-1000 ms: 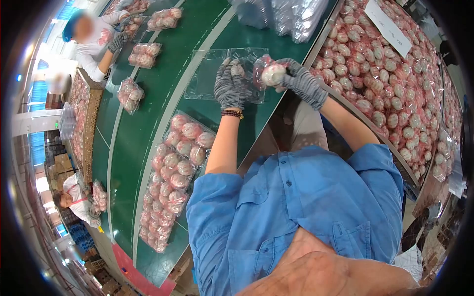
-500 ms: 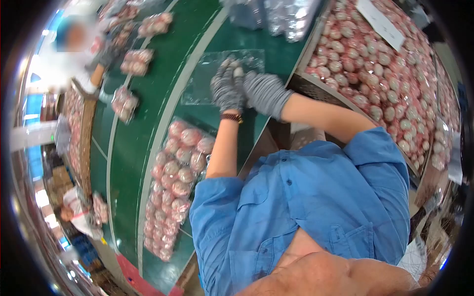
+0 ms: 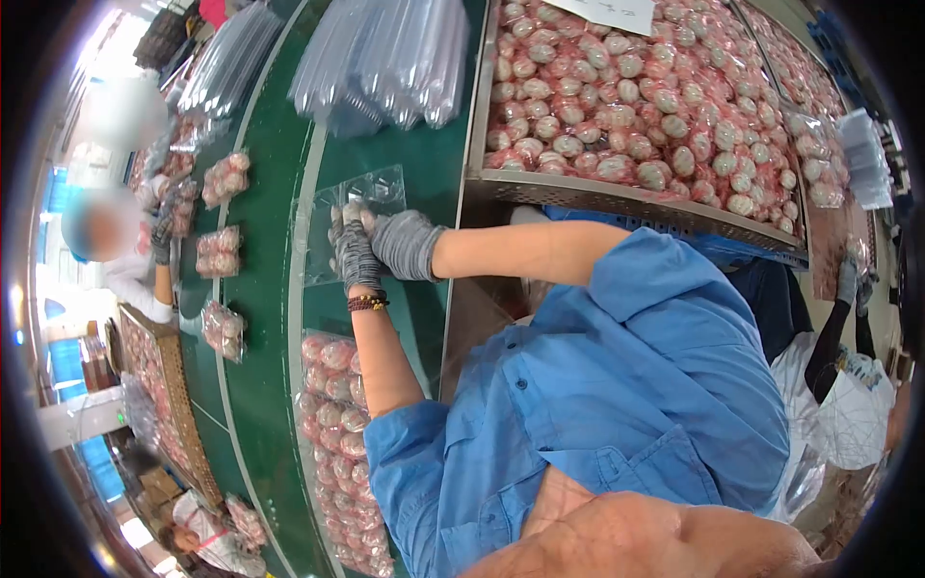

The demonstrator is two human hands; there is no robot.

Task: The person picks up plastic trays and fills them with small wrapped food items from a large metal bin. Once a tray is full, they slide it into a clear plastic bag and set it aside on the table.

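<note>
A flat clear plastic bag (image 3: 387, 185) lies on the green work surface under my gloved hands. My left hand (image 3: 355, 252), in a grey striped knit glove with a beaded bracelet at the wrist, has its fingers bunched together on the bag. Pressed close beside it, my right hand (image 3: 405, 247) wears a matching glove and is curled at the bag too; its fingertips are partly hidden. Nearer my body, to the left, lie rows of clear packs (image 3: 337, 414) filled with pale, pink-marked, egg-shaped items.
Stacks of clear plastic sleeves (image 3: 381, 63) lie beyond my hands. A metal-edged bin (image 3: 626, 178) of loose wrapped egg-shaped items, with a paper sign (image 3: 612, 13), stands at right. Smaller packs (image 3: 220, 252) sit across the green belt (image 3: 265, 318), near co-workers. Another person's gloved hands (image 3: 853, 279) show at far right.
The view has swung, so my hands and the bag appear further left and lower, and more of the bin shows. Both hands stay together at the bag.
</note>
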